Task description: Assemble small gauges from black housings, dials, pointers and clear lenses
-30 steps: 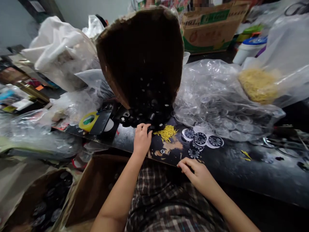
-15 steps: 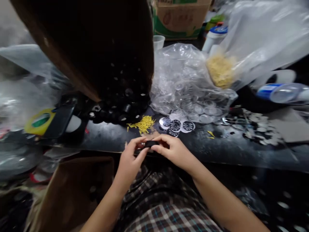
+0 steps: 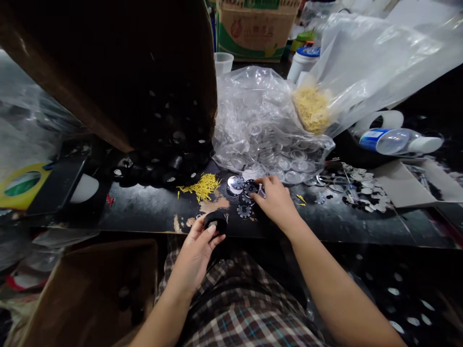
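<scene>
A round black case [image 3: 216, 221] is held in my left hand [image 3: 198, 246], thumb and fingers around it, just over the bench's front edge. My right hand [image 3: 275, 202] pinches at a black dial disc [image 3: 250, 188] in the small pile of printed discs; whether the disc is lifted cannot be made out. One more dial [image 3: 244, 210] lies flat on the bench in front of the pile. Left of the discs is a heap of thin yellow pieces [image 3: 204, 187].
Behind the discs lies a plastic bag of clear round covers [image 3: 267, 140]. A large dark container [image 3: 108, 62] with black cases leans at the left. At right are white parts [image 3: 367, 188], an open box [image 3: 408, 185] and a bottle [image 3: 398, 140].
My right hand has left the black case and moved right to the printed discs. My left hand keeps the case, now lower and tilted. The view has shifted to the right.
</scene>
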### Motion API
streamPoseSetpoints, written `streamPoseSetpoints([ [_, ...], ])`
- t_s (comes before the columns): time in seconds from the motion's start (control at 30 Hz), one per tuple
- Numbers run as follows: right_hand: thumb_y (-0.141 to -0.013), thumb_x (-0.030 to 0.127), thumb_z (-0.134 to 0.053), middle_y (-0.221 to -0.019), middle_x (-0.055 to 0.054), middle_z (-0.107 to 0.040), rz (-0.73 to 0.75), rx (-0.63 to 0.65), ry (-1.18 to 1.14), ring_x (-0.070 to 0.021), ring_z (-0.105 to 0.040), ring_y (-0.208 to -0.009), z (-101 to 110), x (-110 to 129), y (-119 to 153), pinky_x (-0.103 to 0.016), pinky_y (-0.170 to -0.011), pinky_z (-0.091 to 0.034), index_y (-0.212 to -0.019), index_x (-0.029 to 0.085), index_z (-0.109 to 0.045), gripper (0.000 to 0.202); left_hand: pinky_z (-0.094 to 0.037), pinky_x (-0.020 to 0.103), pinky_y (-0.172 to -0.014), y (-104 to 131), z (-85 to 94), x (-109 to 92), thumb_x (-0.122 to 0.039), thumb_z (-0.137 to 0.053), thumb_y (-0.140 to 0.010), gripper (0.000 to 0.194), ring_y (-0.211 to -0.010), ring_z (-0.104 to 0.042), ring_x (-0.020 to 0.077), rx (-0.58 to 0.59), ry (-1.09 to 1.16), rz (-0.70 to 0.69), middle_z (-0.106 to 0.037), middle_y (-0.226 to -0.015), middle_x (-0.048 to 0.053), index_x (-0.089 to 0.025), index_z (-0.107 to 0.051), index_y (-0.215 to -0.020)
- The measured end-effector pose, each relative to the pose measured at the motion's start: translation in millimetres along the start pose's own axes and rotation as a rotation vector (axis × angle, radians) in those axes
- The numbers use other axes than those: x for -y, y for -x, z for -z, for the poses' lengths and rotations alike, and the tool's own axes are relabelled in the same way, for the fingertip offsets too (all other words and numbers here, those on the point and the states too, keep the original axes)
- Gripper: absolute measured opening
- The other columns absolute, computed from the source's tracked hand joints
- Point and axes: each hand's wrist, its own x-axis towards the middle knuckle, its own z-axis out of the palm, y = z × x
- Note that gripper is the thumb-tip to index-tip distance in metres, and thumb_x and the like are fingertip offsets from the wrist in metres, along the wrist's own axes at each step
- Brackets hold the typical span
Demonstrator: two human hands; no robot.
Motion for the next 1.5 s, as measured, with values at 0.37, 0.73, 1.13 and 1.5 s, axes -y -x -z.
streamPoseSetpoints([
  [0.37, -0.085, 0.037, -0.051, -0.096, -0.008, -0.07, 0.021, -0.148, -0.3, -0.0213, -0.063, -0.086, 9.2, -9.9, 7.2, -0.033, -0.076, -0.047, -0.09, 0.018, -0.069, 0.026, -0.052, 0.025, -0.071, -1.9, 1.9, -0.3, -0.041, -0.06, -0.085, 0.033, -0.08, -0.067, 0.0142, 0.016, 0.049, -0.026, -0.073, -0.104, 0.011, -0.017, -0.063, -0.106],
  [0.73, -0.08, 0.026, -0.057, -0.072, 0.002, -0.058, 0.104, 0.385, -0.461, -0.0149, -0.054, -0.065, 14.1, 57.2, 37.7, -0.027, -0.062, -0.041, -0.084, 0.021, -0.054, 0.007, -0.036, 0.037, -0.107, -5.1, -21.9, -5.2, -0.044, -0.065, -0.08, 0.03, -0.115, -0.058, 0.0218, 0.203, -0.034, -0.225, -0.072, -0.107, 0.001, -0.025, -0.069, -0.103],
  [1.13, -0.082, 0.032, -0.064, -0.077, 0.001, -0.063, -0.056, 0.197, -0.836, -0.0097, -0.054, -0.059, 22.3, 52.8, 50.4, -0.024, -0.057, -0.047, -0.091, 0.021, -0.065, 0.014, -0.05, 0.036, -0.092, 12.5, -20.5, -13.1, -0.034, -0.059, -0.086, 0.029, -0.097, -0.066, 0.0201, 0.089, 0.026, -0.102, -0.07, -0.112, 0.008, -0.016, -0.066, -0.109],
  [1.5, -0.084, 0.03, -0.062, -0.089, -0.001, -0.066, -0.053, 0.172, -0.875, -0.0153, -0.062, -0.08, 29.0, 52.4, 57.9, -0.029, -0.074, -0.051, -0.104, 0.024, -0.065, 0.021, -0.049, 0.037, -0.093, 18.4, -27.1, -7.2, -0.032, -0.063, -0.083, 0.026, -0.095, -0.067, 0.0197, 0.088, 0.036, -0.07, -0.071, -0.109, 0.006, -0.02, -0.069, -0.105],
])
